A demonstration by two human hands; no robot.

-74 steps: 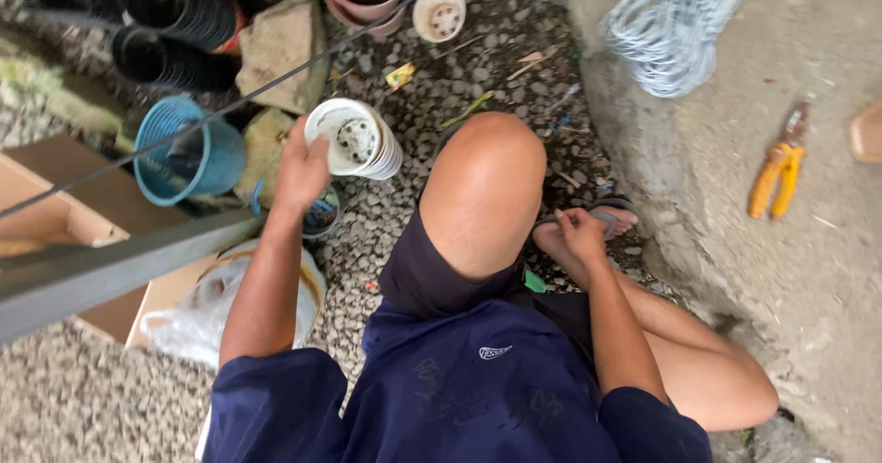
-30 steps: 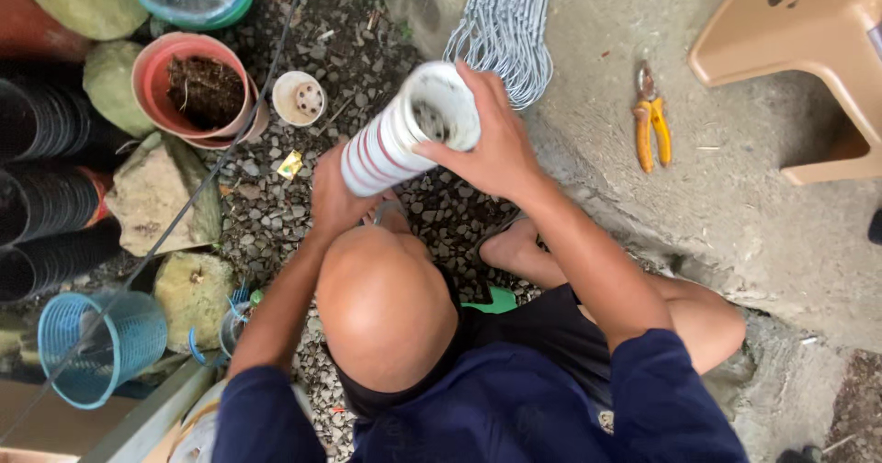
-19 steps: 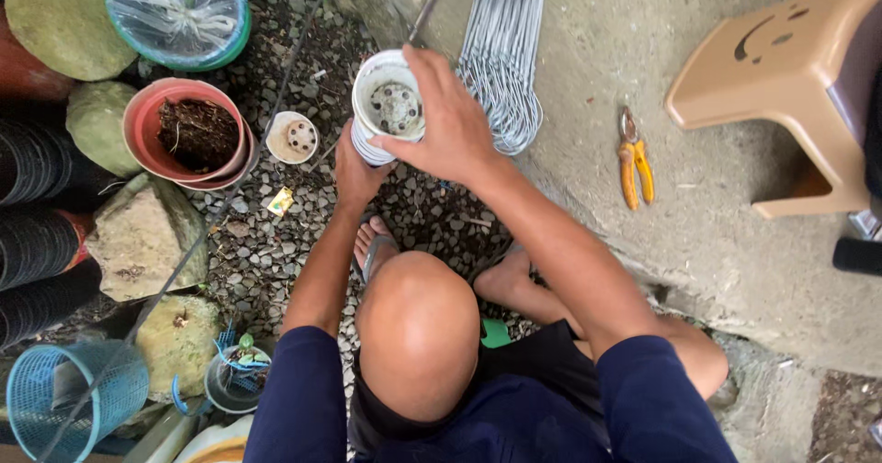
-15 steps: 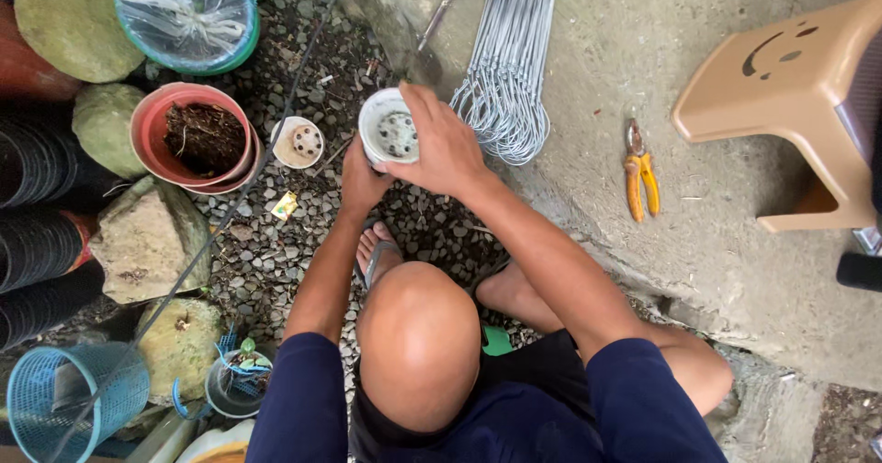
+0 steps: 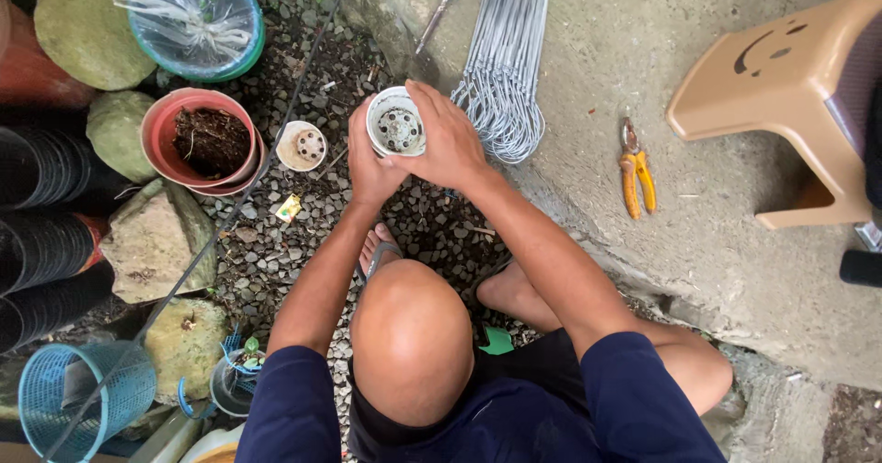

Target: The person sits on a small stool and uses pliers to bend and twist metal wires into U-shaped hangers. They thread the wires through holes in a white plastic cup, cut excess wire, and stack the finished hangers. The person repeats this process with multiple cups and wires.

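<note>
The person squats over a gravel strip and holds a stack of small white pots (image 5: 396, 123) in both hands, above the gravel and just left of a bundle of grey wire hangers (image 5: 503, 77). The right hand (image 5: 446, 140) wraps its fingers over the far rim and the right side of the stack, while the left hand (image 5: 369, 162) clasps the near left side, so both are closed around it. The open mouth of the top pot faces the camera, showing a ring of drainage holes in the bottom.

A single white pot (image 5: 301, 145) sits on the gravel just to the left of the hands, beside a terracotta-coloured pot of soil (image 5: 204, 140). Rows of black pots (image 5: 41, 233) lie at the left edge, with several stones near them. On the concrete slab (image 5: 643, 50) to the right lie yellow-handled pliers (image 5: 636, 171), and a tan plastic stool (image 5: 795, 95) stands well apart from the hands.
</note>
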